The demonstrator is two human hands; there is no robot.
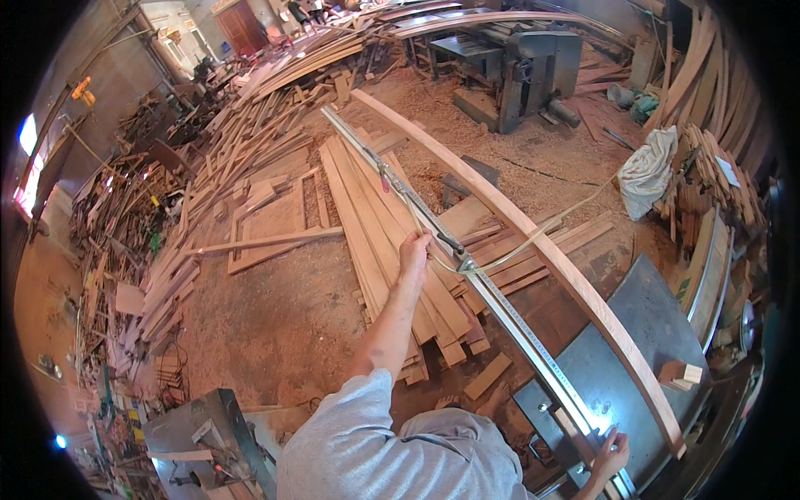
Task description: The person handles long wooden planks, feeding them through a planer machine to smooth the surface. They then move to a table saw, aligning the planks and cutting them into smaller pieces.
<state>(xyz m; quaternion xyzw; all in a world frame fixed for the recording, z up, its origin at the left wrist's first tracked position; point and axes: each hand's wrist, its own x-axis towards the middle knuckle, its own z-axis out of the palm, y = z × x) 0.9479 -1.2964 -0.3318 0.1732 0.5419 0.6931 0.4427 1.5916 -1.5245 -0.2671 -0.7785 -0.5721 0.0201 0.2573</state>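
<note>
My left hand [414, 252] is closed in a pinch on a thin yellowish cord [445, 264], beside a long metal rail [518, 323] with scale markings. The cord loops under the rail and runs off to the right. A dark fitting [452, 245] sits on the rail close to these fingers. At the lower right my right hand [612, 456] curls its fingers at the rail's near end; what they grip is too small to make out. Right of the rail, a long curved wooden beam [575, 279] crosses over a grey metal table [637, 321].
Flat planks [367, 233] lie stacked left of the rail, on a floor strewn with sawdust. A small wood block [682, 373] rests on the metal table. Beyond are a dark machine [533, 79], a white sack [648, 175] and heaps of offcuts [167, 275]. People stand far back.
</note>
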